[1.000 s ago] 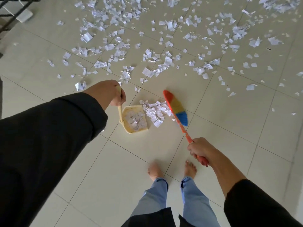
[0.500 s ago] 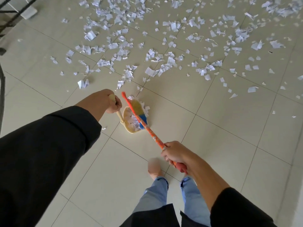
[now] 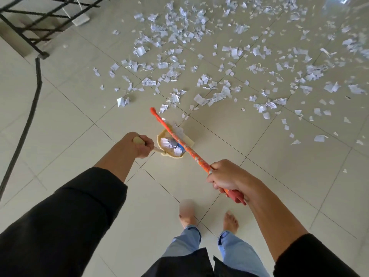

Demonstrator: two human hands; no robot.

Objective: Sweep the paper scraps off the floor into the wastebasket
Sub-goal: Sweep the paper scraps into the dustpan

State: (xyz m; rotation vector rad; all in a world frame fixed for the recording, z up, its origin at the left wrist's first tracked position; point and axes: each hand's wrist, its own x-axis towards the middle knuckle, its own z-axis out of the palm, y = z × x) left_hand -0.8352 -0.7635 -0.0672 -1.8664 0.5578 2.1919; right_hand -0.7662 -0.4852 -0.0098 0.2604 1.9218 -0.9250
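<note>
White paper scraps (image 3: 219,62) lie scattered over the far half of the tiled floor. A cream dustpan (image 3: 189,141) rests on the floor in front of me with a heap of scraps inside. My left hand (image 3: 137,145) grips its wooden handle. My right hand (image 3: 225,176) grips the orange handle of a broom (image 3: 179,140), which crosses over the dustpan. The broom's head lies in the pan, mostly hidden by the handle and scraps. No wastebasket is in view.
A black metal railing (image 3: 40,23) stands at the top left, with a dark rail (image 3: 30,108) running down the left edge. My bare feet (image 3: 207,218) stand on the tiles just behind the dustpan.
The broom swept the small pile leftward into the dustpan and now lies across it. My view shifted, bringing the railing into sight.
</note>
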